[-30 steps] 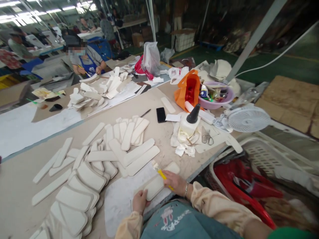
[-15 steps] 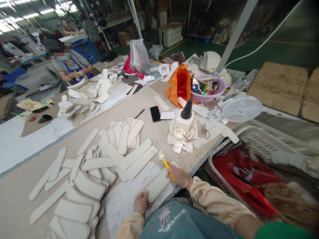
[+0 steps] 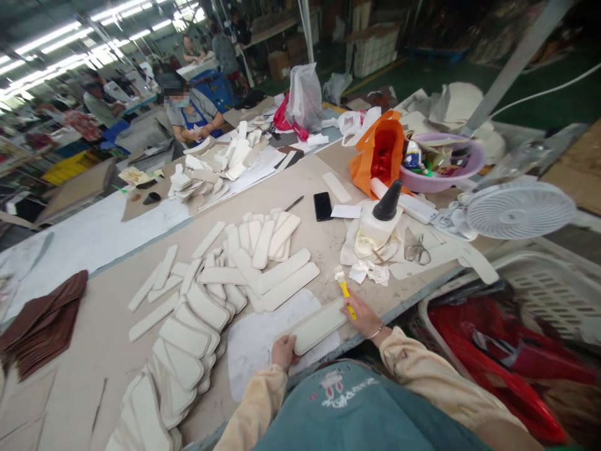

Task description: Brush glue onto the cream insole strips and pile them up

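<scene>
Worktop (image 3: pixel 328 245), green floor (image 3: pixel 422 78) beyond; basin (image 3: pixel 439 183) holds clutter (image 3: pixel 413 156); my left fingers (image 3: pixel 290 344) clamp a strip (image 3: pixel 319 329), right fingers (image 3: pixel 355 302) a brush (image 3: pixel 346 292).

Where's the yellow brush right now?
In the head view, right of centre, the yellow brush is in the person's right hand, by the right end of the pale strip, near crumpled white paper.

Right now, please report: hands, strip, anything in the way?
Left hand holds strip by left end. Right hand holds brush at other end. Strip on paper. Pile nearby, not covering it.
</scene>
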`<move>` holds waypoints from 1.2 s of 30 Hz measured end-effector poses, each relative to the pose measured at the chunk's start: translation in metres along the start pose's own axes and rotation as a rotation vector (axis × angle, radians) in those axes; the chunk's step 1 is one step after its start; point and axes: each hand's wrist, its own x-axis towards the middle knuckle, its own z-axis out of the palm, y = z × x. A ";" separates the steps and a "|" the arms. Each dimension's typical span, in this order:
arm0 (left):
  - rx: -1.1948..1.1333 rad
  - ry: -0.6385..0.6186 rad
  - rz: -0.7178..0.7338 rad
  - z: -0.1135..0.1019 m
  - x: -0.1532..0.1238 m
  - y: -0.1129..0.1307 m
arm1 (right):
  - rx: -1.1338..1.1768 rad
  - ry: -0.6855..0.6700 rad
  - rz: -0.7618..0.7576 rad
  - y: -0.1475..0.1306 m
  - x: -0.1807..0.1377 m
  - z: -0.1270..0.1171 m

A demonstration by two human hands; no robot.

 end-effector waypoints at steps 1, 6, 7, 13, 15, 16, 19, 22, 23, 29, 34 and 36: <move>0.017 0.001 0.029 -0.002 -0.003 0.001 | -0.012 0.018 0.008 -0.001 -0.001 -0.006; 0.071 -0.034 0.243 -0.021 -0.034 0.024 | -0.015 -0.005 -0.059 -0.029 -0.002 -0.043; 0.101 -0.047 0.322 -0.026 -0.042 0.033 | 0.006 -0.036 -0.083 -0.039 0.000 -0.048; 0.356 -0.127 0.736 -0.046 -0.097 0.099 | 0.207 -0.209 -0.183 -0.101 0.014 -0.056; 0.401 -0.150 0.812 -0.052 -0.110 0.117 | 0.263 -0.243 -0.195 -0.111 0.018 -0.054; 0.415 -0.148 0.848 -0.054 -0.115 0.124 | 0.285 -0.259 -0.191 -0.113 0.020 -0.054; 0.397 -0.100 0.910 -0.061 -0.123 0.137 | 0.331 -0.287 -0.162 -0.117 0.024 -0.052; 0.178 -0.043 0.851 -0.066 -0.119 0.138 | 0.352 -0.274 -0.132 -0.123 0.029 -0.051; 0.041 -0.042 0.813 -0.066 -0.115 0.136 | 0.357 -0.253 -0.113 -0.127 0.031 -0.050; -0.670 -0.210 0.480 -0.046 -0.088 0.110 | 0.405 -0.028 0.019 -0.155 0.057 -0.041; -0.790 -0.190 0.335 -0.027 -0.070 0.093 | 0.465 -0.050 0.055 -0.172 0.076 -0.019; -0.871 -0.150 0.327 -0.034 -0.060 0.089 | 0.510 -0.098 0.065 -0.174 0.079 -0.010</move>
